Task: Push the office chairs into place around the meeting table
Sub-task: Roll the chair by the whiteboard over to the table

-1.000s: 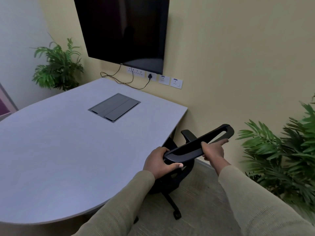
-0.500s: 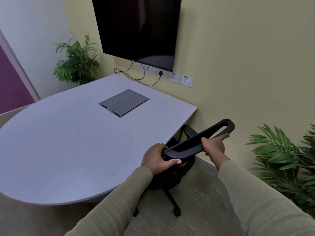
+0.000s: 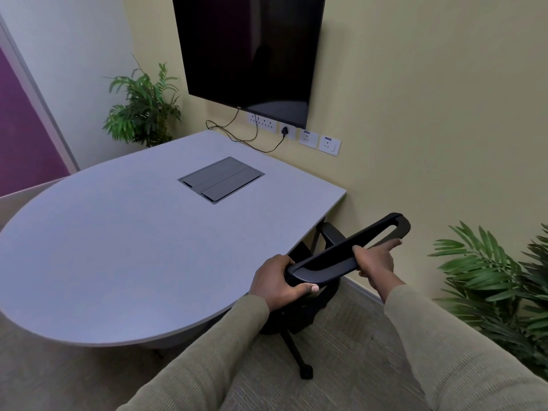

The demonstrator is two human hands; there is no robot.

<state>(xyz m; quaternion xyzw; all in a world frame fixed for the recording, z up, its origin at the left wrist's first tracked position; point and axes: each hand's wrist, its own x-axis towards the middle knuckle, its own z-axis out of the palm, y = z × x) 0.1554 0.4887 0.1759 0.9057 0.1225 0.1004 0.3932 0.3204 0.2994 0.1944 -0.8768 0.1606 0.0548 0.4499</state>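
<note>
A black office chair (image 3: 341, 256) stands at the right edge of the grey meeting table (image 3: 124, 250), its seat tucked partly under the tabletop. I see the top rail of its backrest from above, plus one armrest and a caster leg below. My left hand (image 3: 277, 281) grips the near end of the rail, fingers wrapped around it. My right hand (image 3: 375, 261) holds the rail near its middle, with the index finger stretched along it.
A dark cable box lid (image 3: 221, 179) is set into the tabletop. A wall TV (image 3: 249, 51) hangs above sockets and a trailing cable. A potted plant (image 3: 498, 289) crowds the right side near the chair; another plant (image 3: 142, 111) stands in the far corner. Carpet floor below.
The view has swung right and pulled back, showing more of the table and the left wall. Both hands keep their hold on the chair back, which stays by the table edge.
</note>
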